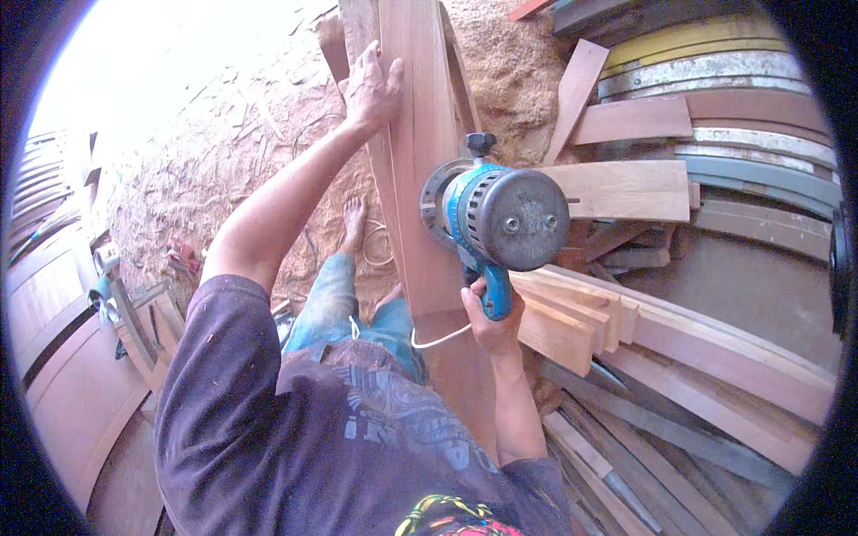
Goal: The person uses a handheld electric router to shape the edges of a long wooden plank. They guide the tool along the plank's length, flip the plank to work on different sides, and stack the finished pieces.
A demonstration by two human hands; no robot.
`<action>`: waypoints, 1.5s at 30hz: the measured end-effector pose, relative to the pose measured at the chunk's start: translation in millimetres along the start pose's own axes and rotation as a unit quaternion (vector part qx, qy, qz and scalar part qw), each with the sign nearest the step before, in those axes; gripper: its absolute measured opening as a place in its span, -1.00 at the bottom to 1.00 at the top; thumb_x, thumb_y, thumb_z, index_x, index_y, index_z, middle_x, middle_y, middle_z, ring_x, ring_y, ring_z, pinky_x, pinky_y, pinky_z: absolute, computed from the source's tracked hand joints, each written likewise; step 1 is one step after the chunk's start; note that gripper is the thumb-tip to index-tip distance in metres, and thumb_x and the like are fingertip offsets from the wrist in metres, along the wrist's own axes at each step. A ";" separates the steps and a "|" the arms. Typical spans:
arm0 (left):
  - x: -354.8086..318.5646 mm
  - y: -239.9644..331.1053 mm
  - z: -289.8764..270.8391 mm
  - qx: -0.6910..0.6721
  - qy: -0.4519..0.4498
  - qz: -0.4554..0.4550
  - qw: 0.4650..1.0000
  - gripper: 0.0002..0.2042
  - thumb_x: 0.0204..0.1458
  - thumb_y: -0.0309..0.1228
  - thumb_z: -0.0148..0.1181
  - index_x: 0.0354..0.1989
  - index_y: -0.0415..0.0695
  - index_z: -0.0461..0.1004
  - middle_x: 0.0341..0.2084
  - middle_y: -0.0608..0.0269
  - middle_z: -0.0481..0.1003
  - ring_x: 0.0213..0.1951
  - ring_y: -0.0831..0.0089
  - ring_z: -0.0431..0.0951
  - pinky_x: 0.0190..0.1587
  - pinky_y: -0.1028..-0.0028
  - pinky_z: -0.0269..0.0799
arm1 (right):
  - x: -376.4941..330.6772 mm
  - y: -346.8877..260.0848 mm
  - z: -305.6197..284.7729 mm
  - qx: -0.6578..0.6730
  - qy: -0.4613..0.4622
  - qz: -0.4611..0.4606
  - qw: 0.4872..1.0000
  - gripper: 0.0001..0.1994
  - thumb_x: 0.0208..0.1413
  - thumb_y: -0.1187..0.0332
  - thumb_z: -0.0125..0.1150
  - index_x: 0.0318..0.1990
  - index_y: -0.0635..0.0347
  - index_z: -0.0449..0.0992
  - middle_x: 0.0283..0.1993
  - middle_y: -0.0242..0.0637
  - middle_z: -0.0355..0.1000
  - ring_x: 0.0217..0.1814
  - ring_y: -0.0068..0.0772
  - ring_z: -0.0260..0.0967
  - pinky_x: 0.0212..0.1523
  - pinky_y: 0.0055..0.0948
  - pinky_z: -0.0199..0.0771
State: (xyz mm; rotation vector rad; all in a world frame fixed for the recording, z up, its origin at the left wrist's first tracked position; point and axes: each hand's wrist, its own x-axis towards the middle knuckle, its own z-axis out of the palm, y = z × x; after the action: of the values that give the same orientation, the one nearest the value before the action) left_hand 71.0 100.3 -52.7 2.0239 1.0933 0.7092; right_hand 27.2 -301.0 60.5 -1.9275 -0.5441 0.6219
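Observation:
A long reddish wooden board [429, 161] runs from near my body away toward the top of the view. My left hand [371, 85] lies flat on its far left edge, fingers spread. My right hand [487, 317] grips the blue handle of a blue and grey power tool [500, 214], whose round base sits against the board's right side. A white cord [438, 339] hangs from the handle. My bare feet and jeans show below the board.
Sawdust covers the ground [223, 152] to the left. Stacked wooden planks [661, 348] lie at the right, with curved wood and metal pieces [733, 107] behind them. Curved wooden panels [63, 357] and a small tool [107, 286] lie at the left.

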 end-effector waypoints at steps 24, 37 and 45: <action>30.1 8.4 11.9 0.030 -0.001 -0.034 0.999 -0.42 0.33 -0.31 0.05 0.48 -0.24 0.18 0.35 -0.15 0.30 0.43 -0.07 0.22 0.47 -0.02 0.04 | 304.1 -70.3 88.3 0.034 0.000 0.002 0.999 -0.90 0.18 0.59 0.37 -0.23 0.19 0.57 -0.46 -0.53 0.46 -0.48 -0.73 0.36 -0.47 -0.55 0.33; 25.9 12.8 7.3 0.038 -0.041 -0.033 0.998 -0.36 0.27 -0.39 0.13 0.49 -0.32 0.10 0.39 -0.21 0.23 0.47 -0.13 0.16 0.49 -0.05 0.00 | 446.5 -94.7 132.1 0.050 0.000 -0.051 0.997 -0.85 0.17 0.58 0.36 -0.14 0.19 0.58 -0.46 -0.48 0.45 -0.52 -0.67 0.39 -0.51 -0.56 0.38; 26.7 9.1 8.1 0.024 -0.046 -0.034 0.998 -0.38 0.34 -0.30 0.07 0.50 -0.33 0.12 0.41 -0.24 0.23 0.48 -0.16 0.15 0.52 -0.06 -0.03 | 501.1 -114.6 151.7 0.106 0.035 -0.044 0.993 -0.82 0.17 0.54 0.36 -0.09 0.21 0.58 -0.45 -0.42 0.48 -0.56 -0.66 0.37 -0.55 -0.54 0.37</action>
State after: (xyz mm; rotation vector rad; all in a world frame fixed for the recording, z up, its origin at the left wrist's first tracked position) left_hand 94.2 117.1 -46.8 2.0288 1.1288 0.5550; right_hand 303.6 156.0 15.9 -1.7093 -0.4953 0.5309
